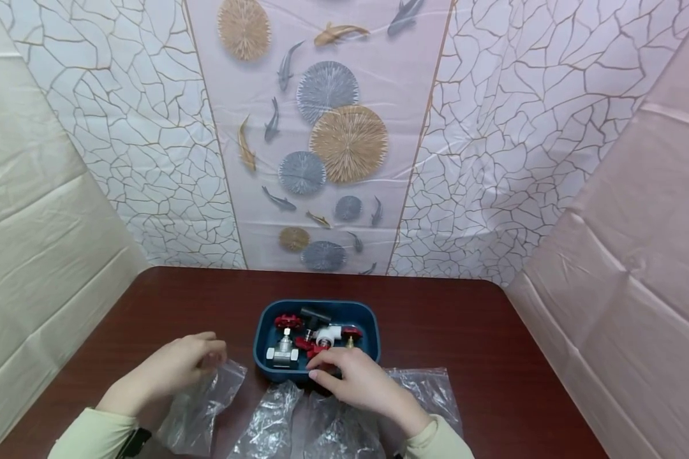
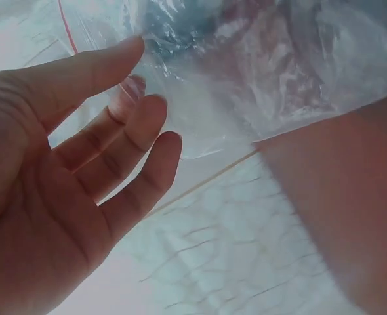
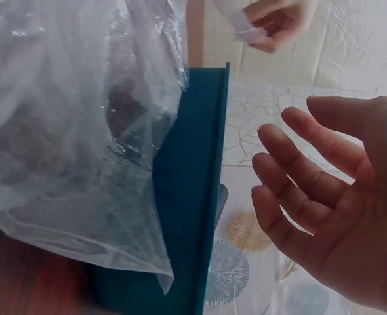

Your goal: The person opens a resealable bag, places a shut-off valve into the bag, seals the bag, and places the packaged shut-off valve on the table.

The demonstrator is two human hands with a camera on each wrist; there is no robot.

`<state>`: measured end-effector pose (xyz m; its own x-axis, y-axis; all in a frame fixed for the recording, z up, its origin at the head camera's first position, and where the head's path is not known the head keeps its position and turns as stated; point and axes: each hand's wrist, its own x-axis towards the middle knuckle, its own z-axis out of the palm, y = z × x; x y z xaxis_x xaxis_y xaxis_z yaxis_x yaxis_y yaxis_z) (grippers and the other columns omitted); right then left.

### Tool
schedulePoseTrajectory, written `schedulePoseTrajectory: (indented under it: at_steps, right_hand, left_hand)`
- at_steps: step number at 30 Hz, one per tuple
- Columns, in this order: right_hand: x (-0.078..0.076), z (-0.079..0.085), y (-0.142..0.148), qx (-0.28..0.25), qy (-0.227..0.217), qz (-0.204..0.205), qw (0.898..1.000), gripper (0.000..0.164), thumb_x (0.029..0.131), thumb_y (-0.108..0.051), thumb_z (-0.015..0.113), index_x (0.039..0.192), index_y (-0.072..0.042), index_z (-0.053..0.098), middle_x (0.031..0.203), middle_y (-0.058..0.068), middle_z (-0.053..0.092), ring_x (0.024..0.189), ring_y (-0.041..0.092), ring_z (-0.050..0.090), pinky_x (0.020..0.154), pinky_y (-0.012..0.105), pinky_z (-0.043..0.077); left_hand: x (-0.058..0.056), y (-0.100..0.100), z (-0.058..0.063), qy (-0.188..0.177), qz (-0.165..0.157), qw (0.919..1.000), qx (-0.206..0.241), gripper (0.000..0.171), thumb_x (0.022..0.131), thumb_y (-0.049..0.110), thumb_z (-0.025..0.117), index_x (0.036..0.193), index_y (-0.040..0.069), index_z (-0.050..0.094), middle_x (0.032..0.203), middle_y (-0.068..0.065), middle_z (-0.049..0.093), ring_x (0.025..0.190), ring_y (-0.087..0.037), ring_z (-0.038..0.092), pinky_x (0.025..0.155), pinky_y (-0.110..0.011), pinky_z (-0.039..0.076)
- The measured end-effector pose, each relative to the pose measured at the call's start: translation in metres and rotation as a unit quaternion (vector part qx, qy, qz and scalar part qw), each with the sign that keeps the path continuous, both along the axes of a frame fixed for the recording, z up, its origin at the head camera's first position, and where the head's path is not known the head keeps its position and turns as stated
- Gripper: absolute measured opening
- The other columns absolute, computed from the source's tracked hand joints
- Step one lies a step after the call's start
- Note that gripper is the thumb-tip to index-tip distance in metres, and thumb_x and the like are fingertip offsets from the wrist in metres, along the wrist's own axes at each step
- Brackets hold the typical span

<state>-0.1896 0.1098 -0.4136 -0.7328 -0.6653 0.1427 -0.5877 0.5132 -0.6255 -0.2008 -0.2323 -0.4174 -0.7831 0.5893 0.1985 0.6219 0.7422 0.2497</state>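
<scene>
My left hand (image 1: 169,370) is at the left of the blue tray, holding a clear zip bag (image 1: 229,382) by its edge. In the left wrist view, the thumb lies in front of the bag's film (image 2: 213,85) and a fingertip shows through it. My right hand (image 1: 358,382) hovers at the tray's front rim, fingers loosely bent and holding nothing. The blue tray (image 1: 373,312) contains a silver valve (image 1: 283,352), red handwheels (image 1: 288,321), a white valve fitting (image 1: 328,335) and a black T-shaped handle (image 1: 316,315). My right hand hides part of the tray's front.
Several crumpled clear bags lie in front of the tray, among them a middle bag (image 1: 272,414) and a right bag (image 1: 430,389) partly under my right forearm. The dark red-brown table (image 1: 453,331) reaches a patterned cloth (image 1: 321,217) at the back.
</scene>
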Motion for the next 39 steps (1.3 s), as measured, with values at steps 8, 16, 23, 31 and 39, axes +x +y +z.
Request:
schedulePoseTrajectory:
  at_steps: [8, 16, 23, 31, 39]
  right_hand:
    - [-0.004, 0.013, 0.000, -0.057, -0.022, -0.011, 0.998, 0.019, 0.095, -0.039, 0.051, 0.093, -0.026, 0.064, 0.083, -0.009, 0.063, 0.060, 0.007, 0.049, 0.056, 0.023, 0.043]
    - [-0.002, 0.028, -0.017, -0.070, -0.040, -0.011, 0.997, 0.035, 0.097, -0.051, 0.035, 0.100, -0.026, 0.059, 0.081, -0.014, 0.061, 0.060, 0.007, 0.054, 0.057, 0.025, 0.045]
    - [0.003, 0.029, -0.030, -0.085, -0.020, -0.006, 0.996, 0.035, 0.098, -0.050, 0.033, 0.108, -0.027, 0.057, 0.086, -0.013, 0.061, 0.064, 0.003, 0.054, 0.059, 0.024, 0.046]
    - [0.006, 0.026, -0.027, -0.111, -0.033, -0.009, 0.993, 0.034, 0.097, -0.049, 0.034, 0.108, -0.026, 0.056, 0.070, -0.008, 0.056, 0.050, 0.010, 0.045, 0.049, 0.025, 0.040]
    - [0.006, 0.023, -0.024, -0.127, -0.036, 0.001, 0.991, 0.027, 0.098, -0.044, 0.039, 0.101, -0.026, 0.059, 0.070, -0.006, 0.057, 0.053, 0.007, 0.047, 0.049, 0.024, 0.041]
  left_hand:
    - [0.009, 0.020, 0.046, 0.134, -0.010, 0.9909, 0.005, 0.026, 0.074, 0.005, 0.073, 0.091, 0.021, 0.063, 0.087, 0.013, 0.050, 0.075, -0.005, 0.057, 0.058, -0.024, 0.047]
    - [0.022, 0.062, 0.065, 0.233, -0.091, 0.9679, 0.021, 0.022, 0.076, 0.009, 0.072, 0.096, 0.012, 0.065, 0.096, 0.002, 0.057, 0.094, -0.018, 0.059, 0.082, -0.035, 0.048]
    - [0.034, 0.094, 0.061, 0.232, -0.127, 0.9621, 0.065, 0.010, 0.095, 0.017, 0.053, 0.093, 0.019, 0.063, 0.096, 0.010, 0.050, 0.081, -0.007, 0.047, 0.061, -0.023, 0.044]
    - [0.036, 0.102, 0.056, 0.226, -0.139, 0.9584, 0.105, 0.028, 0.100, 0.025, 0.037, 0.097, 0.018, 0.064, 0.101, 0.007, 0.051, 0.082, -0.006, 0.048, 0.059, -0.017, 0.042]
    - [0.037, 0.108, 0.048, 0.240, -0.167, 0.9467, 0.135, 0.030, 0.099, 0.023, 0.035, 0.097, 0.018, 0.064, 0.103, 0.006, 0.054, 0.084, -0.007, 0.052, 0.061, -0.015, 0.043]
